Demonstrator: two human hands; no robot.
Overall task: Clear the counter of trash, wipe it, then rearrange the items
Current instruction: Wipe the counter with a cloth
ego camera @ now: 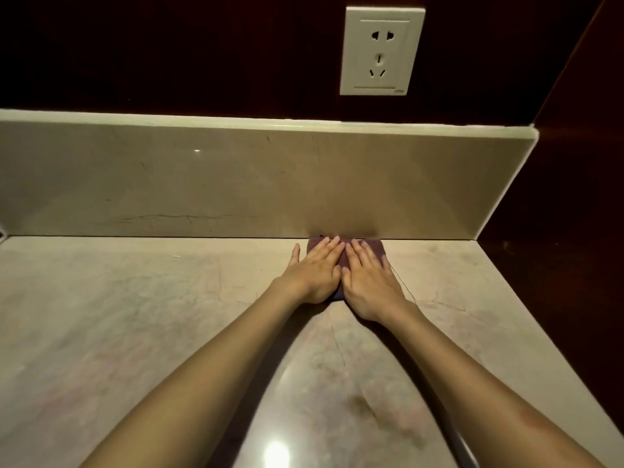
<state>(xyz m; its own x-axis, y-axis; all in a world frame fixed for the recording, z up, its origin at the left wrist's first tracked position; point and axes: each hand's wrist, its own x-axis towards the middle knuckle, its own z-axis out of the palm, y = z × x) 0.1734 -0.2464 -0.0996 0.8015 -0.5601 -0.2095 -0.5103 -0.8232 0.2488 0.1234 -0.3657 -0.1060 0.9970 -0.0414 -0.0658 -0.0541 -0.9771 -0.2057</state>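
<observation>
On the bench (135, 315), the left hand (314, 271) and right hand (371, 282) press flat, fingers straight, on a purple cloth (376, 246) against the back wall. This looks like wiping; next, a sweep sideways with steady pressure.

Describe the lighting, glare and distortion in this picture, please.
Head view: dim warm light; bright glare spot on the counter near the bottom edge; both arms cast dark shadows between them; wide-angle lens bends the backsplash; dark wall around the socket.
</observation>
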